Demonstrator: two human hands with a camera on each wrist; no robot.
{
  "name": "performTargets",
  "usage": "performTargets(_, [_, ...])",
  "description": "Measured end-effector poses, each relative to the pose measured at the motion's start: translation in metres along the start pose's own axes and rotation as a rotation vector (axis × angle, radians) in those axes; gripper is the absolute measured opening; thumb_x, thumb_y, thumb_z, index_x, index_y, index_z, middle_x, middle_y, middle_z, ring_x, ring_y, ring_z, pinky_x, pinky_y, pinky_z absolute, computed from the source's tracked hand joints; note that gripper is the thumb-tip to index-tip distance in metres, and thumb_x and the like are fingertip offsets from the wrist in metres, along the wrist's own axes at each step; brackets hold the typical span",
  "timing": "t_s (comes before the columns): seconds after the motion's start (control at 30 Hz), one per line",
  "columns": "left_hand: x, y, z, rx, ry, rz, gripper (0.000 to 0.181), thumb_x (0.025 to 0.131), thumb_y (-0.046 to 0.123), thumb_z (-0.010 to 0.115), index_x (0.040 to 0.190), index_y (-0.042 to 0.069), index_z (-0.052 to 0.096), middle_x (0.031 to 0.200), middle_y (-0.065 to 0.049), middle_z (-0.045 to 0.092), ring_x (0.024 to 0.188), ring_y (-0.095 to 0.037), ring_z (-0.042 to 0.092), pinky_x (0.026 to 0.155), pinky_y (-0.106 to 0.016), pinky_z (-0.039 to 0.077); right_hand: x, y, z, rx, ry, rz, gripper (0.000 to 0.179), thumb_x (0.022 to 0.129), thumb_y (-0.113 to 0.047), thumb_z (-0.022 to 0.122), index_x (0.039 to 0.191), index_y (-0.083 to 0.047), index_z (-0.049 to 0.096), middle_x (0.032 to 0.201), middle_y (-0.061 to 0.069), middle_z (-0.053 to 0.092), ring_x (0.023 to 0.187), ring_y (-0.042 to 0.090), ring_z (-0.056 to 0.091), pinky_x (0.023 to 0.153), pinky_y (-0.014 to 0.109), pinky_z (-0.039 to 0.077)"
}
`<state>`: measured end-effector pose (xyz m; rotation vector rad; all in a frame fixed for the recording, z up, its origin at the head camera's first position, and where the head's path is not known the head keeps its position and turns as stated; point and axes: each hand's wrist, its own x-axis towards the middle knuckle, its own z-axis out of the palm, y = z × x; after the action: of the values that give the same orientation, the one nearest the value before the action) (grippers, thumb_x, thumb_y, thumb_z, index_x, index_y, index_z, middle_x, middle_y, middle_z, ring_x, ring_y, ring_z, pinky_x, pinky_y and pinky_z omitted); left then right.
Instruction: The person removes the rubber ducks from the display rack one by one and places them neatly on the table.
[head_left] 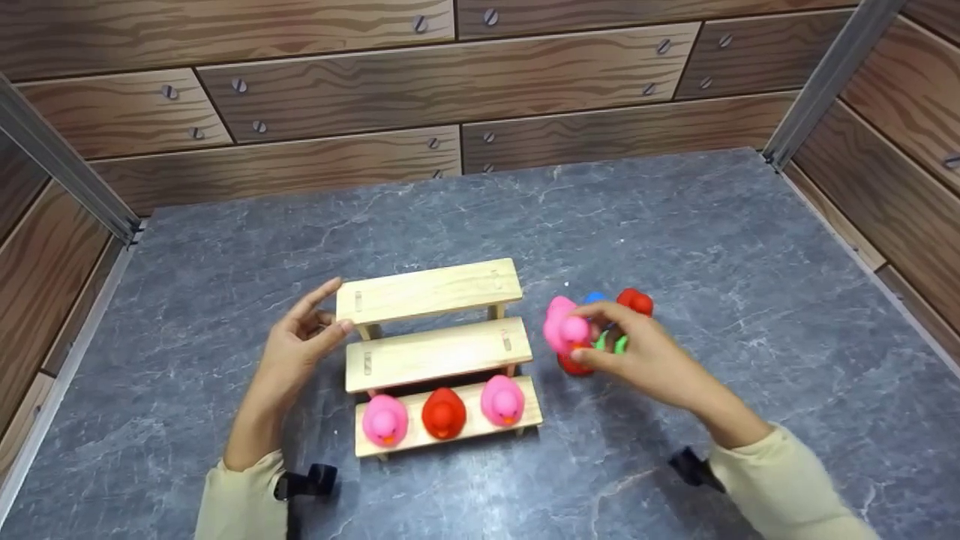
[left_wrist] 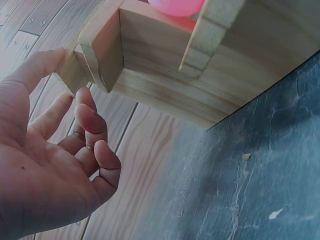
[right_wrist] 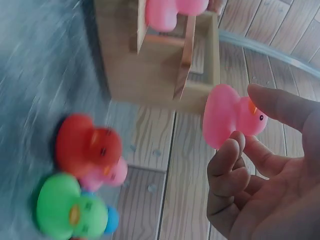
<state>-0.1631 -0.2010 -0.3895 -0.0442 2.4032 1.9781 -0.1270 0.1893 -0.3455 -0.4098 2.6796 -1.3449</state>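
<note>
A three-step wooden stand (head_left: 439,352) is on the tabletop. My left hand (head_left: 289,349) grips the left end of its top step between thumb and forefinger; the other fingers curl loosely beneath, as the left wrist view shows. Thumb and fingers of my right hand (head_left: 652,356) pinch a pink rubber duck (right_wrist: 222,117) by its head, raised off the table to the stand's right. On the bottom step sit a pink duck (head_left: 385,421), a red duck (head_left: 444,414) and another pink duck (head_left: 502,401). The middle and top steps carry nothing.
Beneath and behind my right hand more ducks are grouped on the table: red (right_wrist: 87,147), green (right_wrist: 70,207), pink (right_wrist: 107,172) and blue (right_wrist: 111,220), partly hidden. Another red duck (head_left: 635,301) stands farther back. Wood-patterned panels (head_left: 450,82) enclose the grey tabletop (head_left: 750,300).
</note>
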Motion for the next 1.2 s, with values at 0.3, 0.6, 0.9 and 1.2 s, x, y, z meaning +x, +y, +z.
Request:
performTargets(0.3, [0.001, 0.0, 0.0, 0.0, 0.002, 0.0, 0.058, 0.089, 0.006, 0.068, 0.142, 0.017, 0.049, 0.084, 0.0, 0.057, 0.073, -0.009, 0.051, 0.067, -0.02, 0.042, -0.012, 0.026, -0.027, -0.059, 0.028, 0.055, 0.043, 0.085, -0.015, 0.073, 0.122, 0.001, 0.058, 0.097, 0.011, 0.059, 0.077, 0.012, 0.05, 0.063, 0.02, 0.043])
performTargets(0.6, [0.0, 0.0, -0.001, 0.0, 0.001, -0.002, 0.058, 0.089, 0.007, 0.068, 0.142, 0.018, 0.049, 0.085, -0.001, 0.057, 0.074, -0.009, 0.052, 0.067, -0.02, 0.044, -0.019, 0.048, -0.045, -0.119, 0.044, 0.097, 0.046, 0.087, -0.015, 0.071, 0.126, 0.003, 0.055, 0.102, 0.013, 0.06, 0.077, 0.01, 0.05, 0.062, 0.02, 0.044])
performTargets(0.9, [-0.001, 0.0, 0.0, -0.004, -0.01, -0.012, 0.057, 0.09, 0.009, 0.067, 0.142, 0.019, 0.048, 0.086, -0.001, 0.057, 0.073, -0.009, 0.051, 0.068, -0.022, 0.045, -0.025, 0.07, -0.055, -0.152, 0.036, 0.091, 0.042, 0.088, -0.009, 0.068, 0.126, 0.004, 0.055, 0.105, 0.016, 0.061, 0.075, 0.006, 0.05, 0.061, 0.021, 0.045])
performTargets(1.2, [0.0, 0.001, 0.0, -0.005, -0.009, -0.014, 0.057, 0.089, 0.011, 0.068, 0.142, 0.021, 0.049, 0.087, -0.001, 0.056, 0.074, -0.009, 0.051, 0.069, -0.022, 0.046, -0.029, 0.086, -0.054, -0.164, 0.009, 0.109, 0.042, 0.087, -0.01, 0.069, 0.124, 0.004, 0.056, 0.102, 0.015, 0.062, 0.076, 0.009, 0.051, 0.061, 0.021, 0.045])
